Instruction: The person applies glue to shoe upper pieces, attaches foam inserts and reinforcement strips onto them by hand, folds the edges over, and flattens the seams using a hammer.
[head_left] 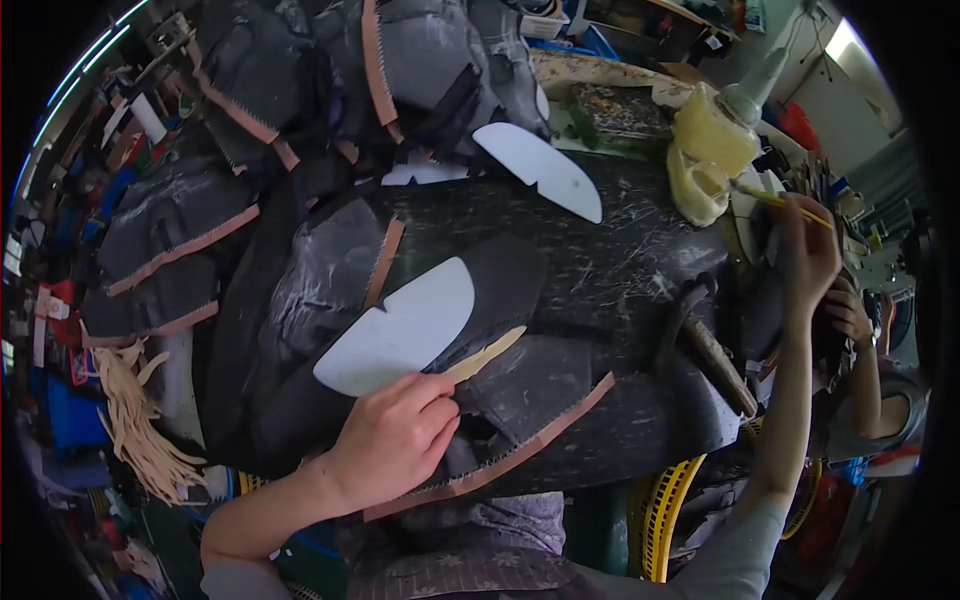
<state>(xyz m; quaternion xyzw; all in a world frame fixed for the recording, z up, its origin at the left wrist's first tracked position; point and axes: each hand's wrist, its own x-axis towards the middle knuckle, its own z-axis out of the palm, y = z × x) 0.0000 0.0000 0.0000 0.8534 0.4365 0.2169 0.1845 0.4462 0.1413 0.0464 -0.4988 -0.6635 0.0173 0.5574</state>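
Observation:
My left hand [398, 432] is closed on one end of a thin tan strip [488, 355], which points up and right over the black pieces. Close by lies a white notched template-like panel [400, 325] on black material. Under and beside the strip is a black piece with a brown toothed edge [545, 385]. My right hand [810, 248] is out to the right, pinching a thin yellow-handled brush [775, 198]. Its tip is at the mouth of a yellowish, glue-coated container [692, 192]; the bristles are hidden.
A hammer [715, 360] lies at the table's right edge. Another white panel [540, 172] rests further back. Brown-edged black pieces [180, 225] cover the left, with tan strips [145, 425] hanging there. A yellow basket [665, 520] stands below. Another person's hand [850, 312] is at right.

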